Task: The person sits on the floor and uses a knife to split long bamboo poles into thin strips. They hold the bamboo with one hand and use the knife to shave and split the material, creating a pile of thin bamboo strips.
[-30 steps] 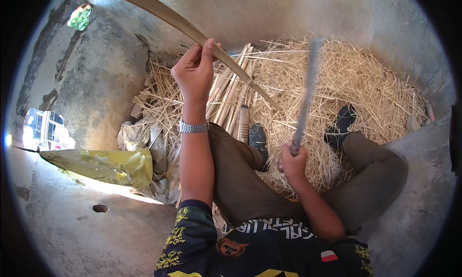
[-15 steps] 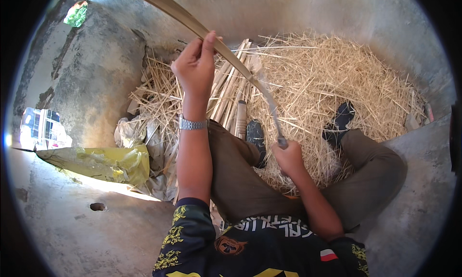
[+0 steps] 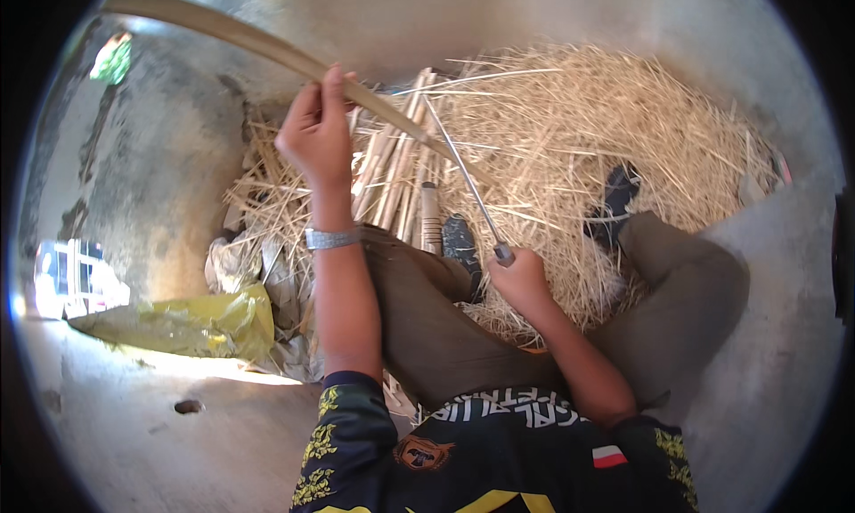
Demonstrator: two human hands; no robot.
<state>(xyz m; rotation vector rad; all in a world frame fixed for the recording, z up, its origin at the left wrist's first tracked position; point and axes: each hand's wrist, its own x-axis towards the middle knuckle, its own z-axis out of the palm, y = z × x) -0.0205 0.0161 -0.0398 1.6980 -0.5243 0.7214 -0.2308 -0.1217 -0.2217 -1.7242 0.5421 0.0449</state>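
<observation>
A long, flat bamboo strip [image 3: 232, 34] slants from the upper left down toward the middle, pinched between the thumb and fingers of my raised left hand [image 3: 316, 139]. My right hand [image 3: 524, 281] is closed around the handle of a knife [image 3: 468, 179], low over the straw-like shavings. The knife's long, thin blade points up and leftward. It crosses the strip near its lower end; whether the two touch, I cannot tell. Under the strip lies a bundle of pale split sticks [image 3: 381, 179], with a tan, dark-ringed handle-like piece [image 3: 430, 223] beside my leg.
Pale shavings [image 3: 677, 139] are heaped between my bent legs and the curved concrete wall. Dark footwear [image 3: 459, 246] covers my left foot. At the left a yellow plastic sack [image 3: 240, 321] lies crumpled, and a small hole [image 3: 189, 407] pierces the concrete nearby.
My left hand and the strip have shifted leftward. The knife blade, formerly along the strip's lower end, now stands out at an angle across it. My right hand moved slightly left.
</observation>
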